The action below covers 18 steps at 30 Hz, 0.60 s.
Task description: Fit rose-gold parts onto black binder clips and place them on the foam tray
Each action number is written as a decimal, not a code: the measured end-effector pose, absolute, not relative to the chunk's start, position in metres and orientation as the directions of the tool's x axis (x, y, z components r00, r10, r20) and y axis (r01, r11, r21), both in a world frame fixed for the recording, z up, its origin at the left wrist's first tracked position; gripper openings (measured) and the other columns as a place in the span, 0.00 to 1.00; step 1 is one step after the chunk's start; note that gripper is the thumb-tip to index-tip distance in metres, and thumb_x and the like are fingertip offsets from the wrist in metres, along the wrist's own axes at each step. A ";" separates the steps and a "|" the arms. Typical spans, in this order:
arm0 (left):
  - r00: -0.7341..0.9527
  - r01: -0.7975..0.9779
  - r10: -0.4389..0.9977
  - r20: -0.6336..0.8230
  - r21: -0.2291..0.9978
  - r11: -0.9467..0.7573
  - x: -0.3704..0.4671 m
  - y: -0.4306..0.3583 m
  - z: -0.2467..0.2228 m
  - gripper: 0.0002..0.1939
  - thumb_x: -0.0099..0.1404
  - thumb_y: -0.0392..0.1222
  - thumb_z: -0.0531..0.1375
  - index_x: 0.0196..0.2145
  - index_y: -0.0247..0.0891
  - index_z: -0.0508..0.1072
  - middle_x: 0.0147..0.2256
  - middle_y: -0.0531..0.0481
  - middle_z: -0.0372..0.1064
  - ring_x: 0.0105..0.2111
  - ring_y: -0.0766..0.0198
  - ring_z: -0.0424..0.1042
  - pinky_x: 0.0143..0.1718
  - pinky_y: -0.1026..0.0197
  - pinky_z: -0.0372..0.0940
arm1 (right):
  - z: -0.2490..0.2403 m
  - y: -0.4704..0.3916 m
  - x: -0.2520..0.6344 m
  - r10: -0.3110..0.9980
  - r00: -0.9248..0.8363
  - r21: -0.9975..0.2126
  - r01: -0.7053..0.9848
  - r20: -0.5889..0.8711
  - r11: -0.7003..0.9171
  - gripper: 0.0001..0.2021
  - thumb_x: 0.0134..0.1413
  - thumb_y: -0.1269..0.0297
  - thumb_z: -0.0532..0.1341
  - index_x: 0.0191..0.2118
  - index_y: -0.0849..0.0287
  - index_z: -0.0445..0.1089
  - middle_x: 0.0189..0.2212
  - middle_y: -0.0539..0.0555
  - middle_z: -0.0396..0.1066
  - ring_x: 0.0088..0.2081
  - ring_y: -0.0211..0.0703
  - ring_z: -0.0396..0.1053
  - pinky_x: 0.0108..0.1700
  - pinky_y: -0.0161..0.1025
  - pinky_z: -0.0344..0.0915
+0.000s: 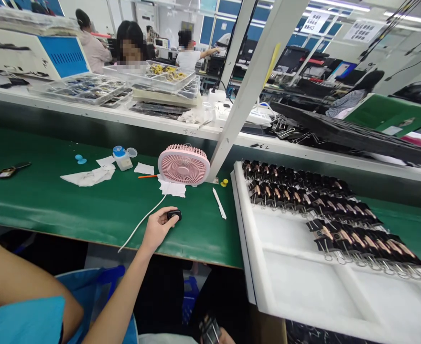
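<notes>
My left hand (157, 228) reaches out over the green belt (88, 210) and pinches a small black oval part (174, 215) that lies on it, thumb on top. A white cable (144, 220) runs just left of that hand. Only a sliver of my right hand (225, 337) shows at the bottom edge, closed around a dark clip-like part (209, 329). To the right stands a white foam tray (303, 272) with several rows of black binder clips (325, 210) holding copper-coloured parts.
A pink desk fan (183, 165), a white pen (219, 203), tissues (90, 177) and a small bottle (121, 157) lie on the belt. A slanted white post (248, 86) rises behind the fan. Another bare arm with a blue sleeve (24, 282) fills the lower left. People work at the back.
</notes>
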<state>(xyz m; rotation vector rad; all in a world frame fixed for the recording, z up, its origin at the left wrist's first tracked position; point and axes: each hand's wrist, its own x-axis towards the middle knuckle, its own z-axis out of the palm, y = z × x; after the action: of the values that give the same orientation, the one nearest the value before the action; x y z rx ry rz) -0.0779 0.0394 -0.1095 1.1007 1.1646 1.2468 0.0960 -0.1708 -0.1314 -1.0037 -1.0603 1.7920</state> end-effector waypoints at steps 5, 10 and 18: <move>-0.051 -0.140 0.999 -0.017 0.990 0.009 -0.078 0.039 -0.104 0.19 0.54 0.47 0.73 0.42 0.35 0.81 0.33 0.46 0.77 0.26 0.65 0.71 0.31 0.60 0.70 | -0.125 -0.177 0.112 0.882 -0.364 -0.681 -0.566 -0.300 -0.465 0.21 0.52 0.42 0.70 0.34 0.55 0.68 0.35 0.57 0.76 0.29 0.48 0.75 0.31 0.43 0.70; -0.066 -0.209 0.997 -0.032 0.978 0.017 -0.080 0.040 -0.105 0.22 0.51 0.46 0.75 0.42 0.35 0.79 0.35 0.45 0.78 0.25 0.65 0.72 0.27 0.63 0.66 | -0.098 -0.117 0.090 0.958 -0.251 -0.788 -0.559 -0.137 -0.259 0.20 0.64 0.48 0.69 0.39 0.59 0.66 0.37 0.59 0.76 0.32 0.44 0.75 0.36 0.39 0.69; 0.015 -0.199 0.998 -0.059 0.978 0.061 -0.084 0.040 -0.101 0.24 0.51 0.46 0.75 0.44 0.34 0.81 0.31 0.46 0.78 0.27 0.62 0.74 0.30 0.62 0.67 | -0.102 -0.035 0.126 0.992 0.029 -0.880 -0.465 -0.121 -0.094 0.24 0.51 0.47 0.76 0.43 0.62 0.73 0.38 0.62 0.78 0.35 0.49 0.76 0.35 0.40 0.71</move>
<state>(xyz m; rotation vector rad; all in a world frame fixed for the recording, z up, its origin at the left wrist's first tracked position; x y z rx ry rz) -0.0838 0.0395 -0.1015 1.0220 1.0819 1.2468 0.1258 -0.0355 -0.1021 -0.9476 -0.7530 1.4367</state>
